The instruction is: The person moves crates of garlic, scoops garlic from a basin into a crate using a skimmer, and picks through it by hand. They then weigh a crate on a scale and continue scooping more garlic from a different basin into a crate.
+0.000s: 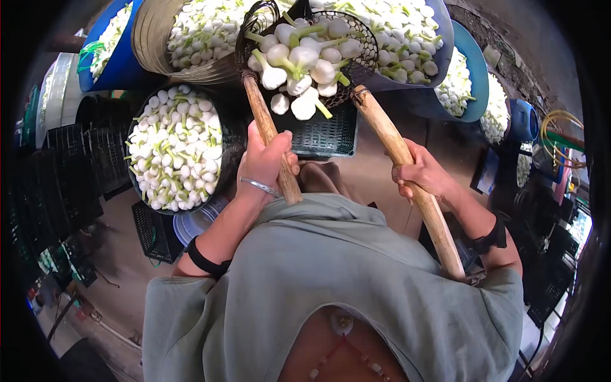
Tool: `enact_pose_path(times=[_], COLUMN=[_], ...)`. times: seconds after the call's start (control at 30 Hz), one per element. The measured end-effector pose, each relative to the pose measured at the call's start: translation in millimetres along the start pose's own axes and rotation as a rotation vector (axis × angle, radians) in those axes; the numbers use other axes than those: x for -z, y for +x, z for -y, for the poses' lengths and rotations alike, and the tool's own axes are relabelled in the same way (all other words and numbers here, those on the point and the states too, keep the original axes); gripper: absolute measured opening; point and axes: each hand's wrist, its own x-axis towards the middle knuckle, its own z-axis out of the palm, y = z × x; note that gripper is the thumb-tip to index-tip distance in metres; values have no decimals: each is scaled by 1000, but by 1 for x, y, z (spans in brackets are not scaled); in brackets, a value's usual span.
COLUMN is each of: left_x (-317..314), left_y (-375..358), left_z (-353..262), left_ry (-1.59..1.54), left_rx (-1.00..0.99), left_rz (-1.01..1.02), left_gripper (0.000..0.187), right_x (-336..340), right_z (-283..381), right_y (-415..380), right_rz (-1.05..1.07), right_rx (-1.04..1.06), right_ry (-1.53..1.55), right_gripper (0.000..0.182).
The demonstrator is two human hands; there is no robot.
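Both my hands grip a net scoop with two wooden handles. My left hand (266, 156) is wrapped round the left wooden handle (258, 105), which points down toward my lap. Around the longer right wooden handle (385, 127) my right hand (425, 170) is closed; its lower end reaches past my forearm. Between the handles' far ends the dark net (359, 48) holds a heap of white garlic bulbs (304, 60) with short green stems. Beneath the net stands a dark green plastic crate (318, 137), partly hidden by the load.
A round tub (223, 137) full of garlic bulbs stands at my left. Across the back are more filled tubs, including a blue tub (111, 48) and a teal tub (474, 70). A black crate (153, 232) and a pale blue basin (194, 223) sit on the left floor.
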Motion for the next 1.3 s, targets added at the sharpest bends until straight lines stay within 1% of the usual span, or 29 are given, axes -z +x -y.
enact_pose_path(times=[0.03, 0.07, 0.13, 0.2, 0.23, 0.33, 0.37, 0.4, 0.47, 0.5, 0.57, 0.6, 0.67, 0.7, 0.73, 0.77, 0.8, 0.83, 0.9, 0.93, 1.0, 1.03, 1.07, 1.13, 1.23, 1.27, 1.3], left_x=[9, 20, 45, 81, 91, 114, 114, 115, 119, 118, 117, 115, 123, 121, 131, 143, 157, 169, 223, 232, 232, 235, 237, 244, 262, 273, 280], left_y=[9, 20, 45, 75, 91, 81, 68, 49, 22, 13, 10, 17, 49, 67, 96, 130, 171, 212, 333, 354, 384, 400, 415, 446, 484, 495, 505], left_z=[14, 27, 64, 101, 103, 95, 80, 60, 27, 8, -35, -59, -108, -138, -163, -187, -206, -220, -219, -221, -218, -219, -221, -213, -195, -190, -186], left_ry=[-1, 46, 124, 405, 545, 614, 754, 591, 412, 368, 280, 276, 200, 173, 154, 190, 115, 78, 335, 414, 573, 653, 728, 795, 695, 639, 583], left_rx=[27, 24, 25, -45, -97, -274, -486, -280, -277, -299, -336, -400, -415, -388, -344, -299, -223, -175, -131, -73, 56, 126, 203, 310, 350, 362, 377], left_rz=[12, 18, 25, -55, -88, -124, -141, -106, -74, -96, -145, -166, -256, -275, -279, -286, -314, -359, -570, -628, -744, -802, -855, -890, -752, -684, -611], left_gripper=[44, 47, 52, 58, 62, 65, 65, 66, 60, 51, 35, 35, 44, 40, 32, 24, 19, 20, 33, 35, 42, 46, 50, 44, 36, 33, 30], right_x=[16, 18, 27, 39, 49, 58, 56, 54, 38, 29, 12, 7, -12, -30, -44, -53, -66, -73, -74, -74, -70, -52, -58, -56, -48, -62, -55], right_z=[-36, -49, -105, -179, -199, -221, -219, -214, -186, -164, -130, -106, -44, 3, 43, 81, 122, 156, 206, 222, 244, 241, 250, 242, 223, 220, 207], right_y=[13, 16, 41, 81, 100, 110, 102, 90, 58, 43, 31, 38, 64, 77, 98, 123, 148, 180, 255, 285, 343, 381, 402, 451, 514, 529, 548], right_rz=[-14, -30, -171, -384, -500, -551, -561, -563, -555, -545, -573, -580, -491, -447, -375, -332, -297, -272, -276, -323, -420, -409, -430, -313, -128, -234, -107], right_rx=[-9, -21, -4, 148, 236, 108, 101, 138, 180, 187, 441, 580, 434, 368, 376, 373, 315, 291, 225, 167, 42, 85, -44, -51, -196, -236, -233], right_ry=[-17, -126, -354, -904, -1182, -1231, -1211, -1146, -989, -898, -868, -849, -443, -416, -311, -351, -307, -334, -494, -618, -860, -980, -1027, -1013, -808, -842, -650], right_gripper=[41, 38, 40, 43, 44, 54, 60, 61, 61, 60, 60, 59, 58, 57, 55, 54, 49, 42, 34, 33, 31, 35, 37, 40, 39, 33, 29])
